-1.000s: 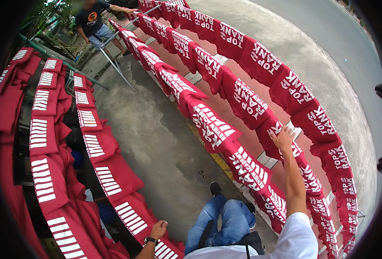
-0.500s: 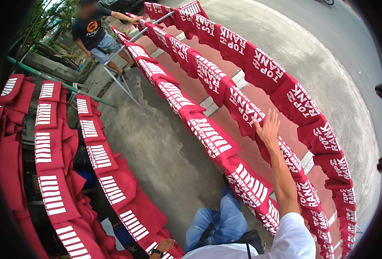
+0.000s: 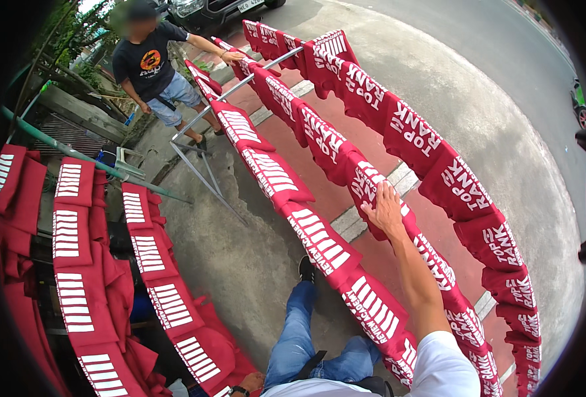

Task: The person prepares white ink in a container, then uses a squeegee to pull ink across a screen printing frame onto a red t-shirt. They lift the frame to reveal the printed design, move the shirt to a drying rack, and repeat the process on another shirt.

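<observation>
Red cloth pieces with white printing hang folded over long rails in several rows. My right hand (image 3: 385, 210) reaches forward with its fingers stretched out flat. It lies on or just over the middle row of red cloths (image 3: 336, 149) on my right side; firm contact is hard to make out. Low in the picture, my left hand (image 3: 253, 382), with a dark band at the wrist, is beside the nearest row of red cloths (image 3: 174, 308) on the left. Its fingers are mostly hidden. No loose thing shows in either hand.
Ahead, a person (image 3: 151, 69) in a dark shirt stands with one hand on the middle row. A metal rack frame (image 3: 204, 172) angles down to the concrete floor (image 3: 233, 264). A green pole (image 3: 94, 159) crosses at left. A parked vehicle (image 3: 207, 10) and a road lie beyond.
I have moved forward between the rows; the person and the rack frame look nearer. My right hand is further along the middle row, and my left hand is lower in view.
</observation>
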Demonstrator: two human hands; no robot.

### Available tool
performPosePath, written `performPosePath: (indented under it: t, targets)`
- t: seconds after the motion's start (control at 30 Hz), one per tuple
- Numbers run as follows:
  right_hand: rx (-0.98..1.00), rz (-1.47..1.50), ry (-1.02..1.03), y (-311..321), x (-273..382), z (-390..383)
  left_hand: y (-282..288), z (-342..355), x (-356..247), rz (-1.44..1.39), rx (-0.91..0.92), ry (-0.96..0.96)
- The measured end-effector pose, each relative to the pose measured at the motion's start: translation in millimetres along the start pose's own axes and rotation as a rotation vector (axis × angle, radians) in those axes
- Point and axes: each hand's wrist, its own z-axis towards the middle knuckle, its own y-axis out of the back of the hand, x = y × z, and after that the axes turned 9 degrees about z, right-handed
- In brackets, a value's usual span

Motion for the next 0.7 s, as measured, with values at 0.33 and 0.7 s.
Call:
performPosePath:
  t: [0.33,0.7]
  targets:
    - [-0.308,-0.010,0.162,-20.0,160.3,209.4,373.5,162.1,-112.5,0.126,-0.325,-0.245]
    - [-0.281,0.632,0.266,-51.3,285.7,231.3,403.1,50.5,-71.7,-0.231,-0.226,-0.127]
